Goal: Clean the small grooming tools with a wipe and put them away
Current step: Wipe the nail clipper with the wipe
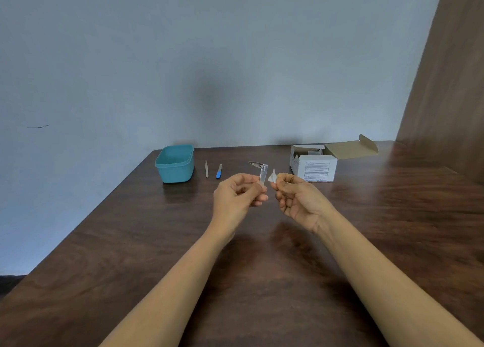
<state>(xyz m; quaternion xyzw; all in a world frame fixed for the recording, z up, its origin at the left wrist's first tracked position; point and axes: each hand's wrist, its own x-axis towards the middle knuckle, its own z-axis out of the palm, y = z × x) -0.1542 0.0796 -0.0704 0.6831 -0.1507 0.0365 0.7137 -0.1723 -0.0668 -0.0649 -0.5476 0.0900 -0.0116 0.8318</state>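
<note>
One nail clipper (263,175) is pinched at its lower end by our left hand (237,197), held in the air well right of the teal tub (175,173). Its long axis is near upright, head end up, lever swung out toward the tub. Our right hand (298,200), further right of the tub, pinches a small white wipe (272,176) just beside the clipper, not touching. Just right of the tub lie a slim metal tool (206,169) and a blue-handled file (219,171), both pointing away from us. Far right of the tub we see an open white box (317,170); its printed label is too small to read. All sit on a dark wood table (235,268).
</note>
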